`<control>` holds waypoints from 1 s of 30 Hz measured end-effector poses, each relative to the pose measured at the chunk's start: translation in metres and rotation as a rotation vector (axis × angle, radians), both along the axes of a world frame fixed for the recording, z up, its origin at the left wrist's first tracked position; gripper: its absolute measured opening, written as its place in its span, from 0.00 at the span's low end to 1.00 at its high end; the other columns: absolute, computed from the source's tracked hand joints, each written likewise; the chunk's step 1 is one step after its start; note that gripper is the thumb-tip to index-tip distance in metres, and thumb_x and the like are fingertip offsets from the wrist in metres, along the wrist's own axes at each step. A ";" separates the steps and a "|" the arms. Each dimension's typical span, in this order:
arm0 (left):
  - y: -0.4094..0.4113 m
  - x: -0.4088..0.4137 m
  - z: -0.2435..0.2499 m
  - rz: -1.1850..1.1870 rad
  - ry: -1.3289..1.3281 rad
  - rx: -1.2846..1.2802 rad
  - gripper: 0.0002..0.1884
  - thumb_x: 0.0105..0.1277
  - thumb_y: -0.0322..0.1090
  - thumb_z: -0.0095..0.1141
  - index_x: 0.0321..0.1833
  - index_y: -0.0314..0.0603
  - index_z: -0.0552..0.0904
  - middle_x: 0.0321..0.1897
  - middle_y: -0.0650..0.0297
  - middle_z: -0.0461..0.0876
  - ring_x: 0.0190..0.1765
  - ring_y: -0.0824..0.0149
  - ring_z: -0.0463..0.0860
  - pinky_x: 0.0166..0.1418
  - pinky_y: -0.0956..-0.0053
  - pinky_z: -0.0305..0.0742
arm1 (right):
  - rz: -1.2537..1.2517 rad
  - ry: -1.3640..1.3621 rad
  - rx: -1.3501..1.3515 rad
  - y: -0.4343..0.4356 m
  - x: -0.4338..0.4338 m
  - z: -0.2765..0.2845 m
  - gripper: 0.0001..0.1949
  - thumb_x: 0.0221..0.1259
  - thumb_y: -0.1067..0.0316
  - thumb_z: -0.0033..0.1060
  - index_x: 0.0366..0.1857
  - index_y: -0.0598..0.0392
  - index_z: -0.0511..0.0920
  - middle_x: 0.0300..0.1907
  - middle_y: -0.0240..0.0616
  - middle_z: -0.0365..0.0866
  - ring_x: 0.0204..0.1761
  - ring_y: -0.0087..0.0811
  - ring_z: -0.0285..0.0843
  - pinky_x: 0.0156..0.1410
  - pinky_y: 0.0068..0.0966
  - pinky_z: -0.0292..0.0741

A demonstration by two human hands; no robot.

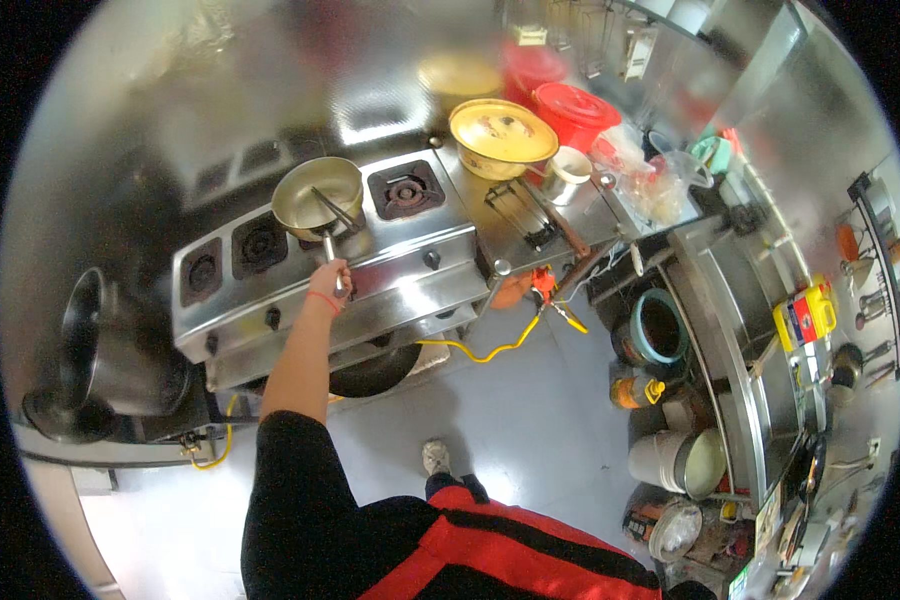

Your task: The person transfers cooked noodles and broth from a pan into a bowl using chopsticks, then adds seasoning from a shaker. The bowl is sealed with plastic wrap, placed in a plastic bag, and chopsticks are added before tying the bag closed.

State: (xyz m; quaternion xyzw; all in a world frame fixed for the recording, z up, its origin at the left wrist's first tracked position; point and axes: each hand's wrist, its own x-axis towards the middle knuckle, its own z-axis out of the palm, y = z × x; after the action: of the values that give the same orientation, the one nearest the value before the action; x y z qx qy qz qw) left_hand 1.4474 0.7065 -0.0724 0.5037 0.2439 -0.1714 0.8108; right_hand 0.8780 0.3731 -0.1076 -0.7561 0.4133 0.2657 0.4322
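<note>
My left hand (331, 279) grips the metal handle of a deep saucepan (298, 196). The pan sits over one burner of a stainless-steel gas stove (412, 251). A dark, slender utensil (334, 207), possibly chopsticks, leans across the pan's near rim. To the pan's right is a bare burner (406, 193); to its left are two more, a nearer one (259, 246) and one at the stove's end (201, 273). Black control knobs (431, 259) line the stove's front. My right hand is out of view.
Right of the stove stand a lidded yellow enamel basin (503, 137), a red lidded bucket (574, 112) and a white cup (571, 165). A yellow gas hose (487, 356) runs over the floor. A large steel pot (131, 345) stands at left, a sink counter (720, 300) at right.
</note>
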 end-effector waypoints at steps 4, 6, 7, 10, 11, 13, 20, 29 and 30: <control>0.005 0.017 0.009 -0.058 0.008 0.009 0.05 0.65 0.31 0.54 0.31 0.44 0.73 0.21 0.68 0.75 0.19 0.77 0.73 0.21 0.82 0.73 | -0.055 0.003 0.005 0.011 0.008 0.003 0.19 0.66 0.49 0.51 0.37 0.55 0.83 0.35 0.45 0.84 0.39 0.41 0.82 0.47 0.38 0.75; 0.010 0.019 0.010 -0.110 0.039 -0.036 0.09 0.66 0.38 0.57 0.34 0.42 0.74 0.24 0.63 0.79 0.21 0.74 0.76 0.24 0.81 0.76 | -0.074 0.010 0.008 0.017 0.002 0.001 0.19 0.66 0.49 0.51 0.37 0.55 0.83 0.35 0.45 0.84 0.38 0.40 0.82 0.47 0.38 0.75; 0.008 0.016 0.012 -0.095 0.056 -0.029 0.12 0.66 0.42 0.57 0.37 0.41 0.74 0.26 0.61 0.79 0.22 0.73 0.76 0.23 0.80 0.76 | -0.083 0.011 0.011 0.018 -0.001 0.000 0.19 0.66 0.49 0.51 0.37 0.55 0.83 0.34 0.45 0.84 0.38 0.40 0.82 0.47 0.38 0.75; 0.015 0.009 0.009 -0.138 0.060 0.019 0.30 0.65 0.62 0.51 0.48 0.37 0.73 0.36 0.54 0.81 0.29 0.64 0.80 0.36 0.67 0.81 | -0.080 -0.001 0.024 0.018 -0.010 -0.005 0.19 0.66 0.49 0.51 0.37 0.56 0.83 0.34 0.45 0.84 0.38 0.39 0.82 0.46 0.37 0.75; 0.028 0.015 -0.002 -0.146 0.089 -0.011 0.32 0.65 0.64 0.49 0.54 0.38 0.70 0.40 0.53 0.80 0.35 0.61 0.80 0.42 0.63 0.78 | -0.069 -0.011 0.033 0.018 -0.014 -0.008 0.19 0.66 0.50 0.51 0.37 0.56 0.83 0.34 0.45 0.84 0.38 0.39 0.82 0.46 0.37 0.75; 0.024 0.008 0.003 -0.185 0.157 -0.083 0.37 0.65 0.67 0.46 0.64 0.40 0.66 0.48 0.50 0.79 0.45 0.56 0.80 0.55 0.54 0.73 | -0.067 -0.033 0.035 0.017 -0.022 -0.010 0.19 0.66 0.50 0.51 0.37 0.56 0.82 0.34 0.45 0.84 0.38 0.39 0.82 0.46 0.36 0.75; 0.013 -0.145 -0.069 0.053 -0.035 0.313 0.29 0.68 0.57 0.41 0.53 0.35 0.74 0.44 0.52 0.81 0.47 0.53 0.79 0.55 0.54 0.72 | 0.084 -0.180 0.071 0.007 -0.053 -0.026 0.18 0.67 0.51 0.51 0.37 0.57 0.82 0.33 0.44 0.84 0.38 0.37 0.81 0.46 0.35 0.75; 0.062 -0.720 -0.174 -0.964 0.086 0.569 0.30 0.67 0.61 0.44 0.48 0.36 0.81 0.41 0.54 0.84 0.48 0.56 0.81 0.51 0.59 0.76 | 0.683 -0.247 0.252 0.043 -0.115 -0.063 0.18 0.67 0.52 0.52 0.37 0.57 0.82 0.33 0.44 0.83 0.37 0.34 0.81 0.45 0.33 0.75; 0.071 -0.765 -0.174 -0.881 0.264 0.507 0.31 0.66 0.62 0.44 0.50 0.37 0.81 0.44 0.54 0.83 0.50 0.56 0.80 0.52 0.60 0.76 | 0.767 -0.242 0.258 0.050 -0.117 -0.063 0.18 0.67 0.52 0.52 0.37 0.57 0.82 0.32 0.44 0.83 0.37 0.34 0.81 0.45 0.33 0.75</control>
State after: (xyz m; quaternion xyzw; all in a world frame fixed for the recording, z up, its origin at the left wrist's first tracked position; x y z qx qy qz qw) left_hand 0.6828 0.7771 -0.2468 0.7131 0.1429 -0.4936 0.4770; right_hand 0.7615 0.4230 -0.1702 -0.8207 0.0116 0.3660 0.4387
